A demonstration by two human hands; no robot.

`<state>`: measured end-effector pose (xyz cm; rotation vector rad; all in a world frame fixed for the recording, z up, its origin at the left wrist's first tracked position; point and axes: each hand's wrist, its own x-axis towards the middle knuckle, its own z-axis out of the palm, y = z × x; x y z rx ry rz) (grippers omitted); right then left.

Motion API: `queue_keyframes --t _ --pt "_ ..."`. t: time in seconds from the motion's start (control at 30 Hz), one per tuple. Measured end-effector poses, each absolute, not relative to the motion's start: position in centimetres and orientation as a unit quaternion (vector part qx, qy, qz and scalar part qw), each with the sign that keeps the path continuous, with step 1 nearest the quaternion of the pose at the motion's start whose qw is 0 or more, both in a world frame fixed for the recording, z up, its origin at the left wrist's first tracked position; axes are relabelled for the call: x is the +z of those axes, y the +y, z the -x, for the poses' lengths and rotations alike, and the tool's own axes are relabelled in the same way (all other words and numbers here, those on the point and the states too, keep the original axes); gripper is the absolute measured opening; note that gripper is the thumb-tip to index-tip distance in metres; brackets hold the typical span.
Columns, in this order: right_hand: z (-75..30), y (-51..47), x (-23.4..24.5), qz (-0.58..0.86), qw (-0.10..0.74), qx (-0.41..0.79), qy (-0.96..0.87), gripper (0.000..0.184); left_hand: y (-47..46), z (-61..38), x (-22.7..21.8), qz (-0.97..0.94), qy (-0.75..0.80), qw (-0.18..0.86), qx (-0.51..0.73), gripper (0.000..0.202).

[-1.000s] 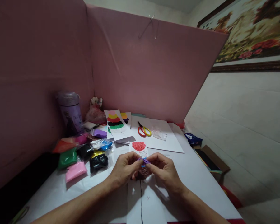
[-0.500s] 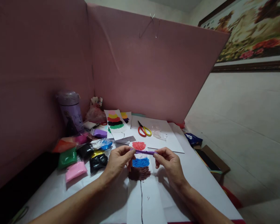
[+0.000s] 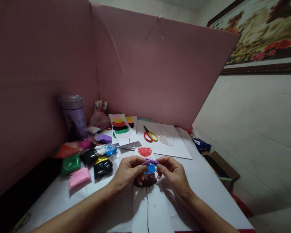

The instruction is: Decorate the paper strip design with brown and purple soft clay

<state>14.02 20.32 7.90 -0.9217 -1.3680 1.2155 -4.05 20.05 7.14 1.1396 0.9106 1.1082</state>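
A small strip of purple clay (image 3: 152,161) is pinched between my two hands. My left hand (image 3: 128,170) grips one end between thumb and forefinger, and a bit of purple shows at the fingertips. The other end is in the pinch of my right hand (image 3: 173,170). Both hands hover over a white paper strip (image 3: 151,207) that bears a red patch (image 3: 145,151), a blue patch (image 3: 151,168) and a dark brown patch (image 3: 149,181), with a black line running down below them. My fingers cover part of the blue and brown patches.
Bags of coloured clay (image 3: 80,178) lie at the left, by a purple tumbler (image 3: 75,118). Scissors (image 3: 150,135) and a clear plastic bag (image 3: 165,139) rest on a white board (image 3: 181,152). Two painted sheets (image 3: 122,131) stand behind. Pink panels (image 3: 145,81) enclose the back and left.
My hands have come closer together and slightly lower. The purple clay, stretched straight between them before, is now shorter and bunched or folded at the fingertips.
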Motion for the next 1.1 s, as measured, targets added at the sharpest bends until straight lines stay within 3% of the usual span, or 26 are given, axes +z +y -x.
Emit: queue_keyframes --t 0.2,0.4,0.53,0.8,1.1 --pt "-13.9 19.9 7.1 0.365 0.493 0.539 -0.577 0.023 19.4 3.6 7.1 -0.526 0.377 0.584 0.491 0.037" --pt "-13.8 19.7 7.0 0.34 0.493 0.556 -0.577 0.021 19.9 4.0 6.7 -0.539 0.407 0.575 0.461 0.058" --pt "-13.9 19.9 7.0 0.344 0.49 0.54 -0.592 0.02 20.2 4.1 6.6 -0.546 0.394 0.586 0.45 0.039" --pt "-13.8 19.5 6.7 0.37 0.461 0.465 -0.659 0.014 19.3 3.7 7.2 -0.598 0.42 0.555 0.399 0.024" --pt "-13.9 19.3 7.0 0.373 0.45 0.436 -0.685 0.013 19.3 3.6 7.2 -0.597 0.414 0.554 0.408 0.023"
